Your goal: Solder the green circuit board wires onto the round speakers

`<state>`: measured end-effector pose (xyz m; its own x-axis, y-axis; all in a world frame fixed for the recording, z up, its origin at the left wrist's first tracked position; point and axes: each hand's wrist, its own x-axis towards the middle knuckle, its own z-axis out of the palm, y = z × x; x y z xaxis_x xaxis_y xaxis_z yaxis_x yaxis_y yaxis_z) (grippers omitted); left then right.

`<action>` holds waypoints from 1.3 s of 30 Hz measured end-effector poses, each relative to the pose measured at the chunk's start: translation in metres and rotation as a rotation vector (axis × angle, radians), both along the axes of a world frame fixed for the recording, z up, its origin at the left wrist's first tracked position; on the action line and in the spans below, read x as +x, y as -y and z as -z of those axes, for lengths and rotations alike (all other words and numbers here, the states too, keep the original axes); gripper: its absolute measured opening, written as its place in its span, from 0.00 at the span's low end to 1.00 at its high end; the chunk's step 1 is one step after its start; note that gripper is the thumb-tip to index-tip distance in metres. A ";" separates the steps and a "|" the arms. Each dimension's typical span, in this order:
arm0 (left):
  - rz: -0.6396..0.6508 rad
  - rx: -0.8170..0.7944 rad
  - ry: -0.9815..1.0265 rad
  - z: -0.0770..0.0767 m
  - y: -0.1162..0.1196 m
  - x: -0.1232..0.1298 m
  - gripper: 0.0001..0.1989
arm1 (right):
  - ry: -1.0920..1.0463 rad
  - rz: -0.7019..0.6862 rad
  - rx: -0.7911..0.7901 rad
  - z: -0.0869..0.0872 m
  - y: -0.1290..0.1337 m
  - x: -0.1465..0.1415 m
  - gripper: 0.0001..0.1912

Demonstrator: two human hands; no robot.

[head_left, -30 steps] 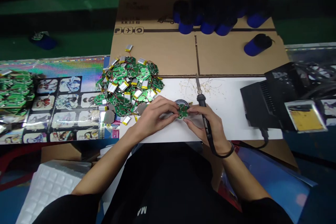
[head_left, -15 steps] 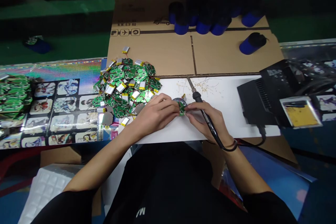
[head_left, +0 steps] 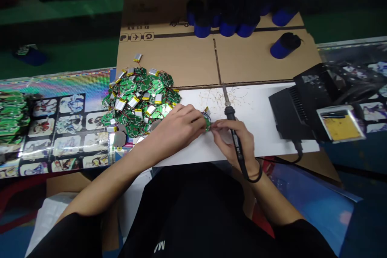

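Observation:
My left hand (head_left: 185, 127) is closed on a small green circuit board (head_left: 208, 124), covering most of it. A silver battery with a yellow end (head_left: 207, 111) sticks up at the board's far edge, beside some coiled wire. My right hand (head_left: 235, 139) has a soldering iron (head_left: 230, 113) lodged between its fingers, the metal tip pointing away from me. Thumb and forefinger of that hand pinch at the board's right edge; whether they hold a fine wire there is too small to tell. Left of my left hand lies a heap of green boards with wired batteries (head_left: 142, 92).
A black soldering station (head_left: 286, 109) stands on the right, with a yellow sponge tray (head_left: 341, 125) next to it. Wire scraps (head_left: 223, 96) litter the white work surface (head_left: 256, 113). Blue-and-black cylinders (head_left: 286, 45) sit on the cardboard (head_left: 172, 62) beyond. More boards (head_left: 13, 115) lie far left.
The whole view has shifted slightly. The soldering iron stands more upright in the picture, its handle swung left with my right wrist. Both hands stay at the board, which is now more covered.

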<state>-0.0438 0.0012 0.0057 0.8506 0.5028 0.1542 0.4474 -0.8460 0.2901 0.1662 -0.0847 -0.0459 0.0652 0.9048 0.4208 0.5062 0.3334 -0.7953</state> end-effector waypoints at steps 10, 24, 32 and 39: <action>-0.128 -0.184 0.344 0.035 0.015 -0.007 0.04 | 0.072 -0.070 0.067 0.011 -0.006 -0.009 0.19; -0.160 -0.132 0.335 0.036 0.021 0.002 0.02 | -0.094 -0.036 0.035 0.007 0.012 0.002 0.13; -0.264 -0.109 0.240 0.023 0.027 0.010 0.04 | -0.455 0.132 0.002 -0.006 0.035 0.032 0.14; -0.268 -0.063 0.188 0.020 0.027 0.013 0.05 | -0.144 0.132 -0.136 -0.004 0.060 0.054 0.08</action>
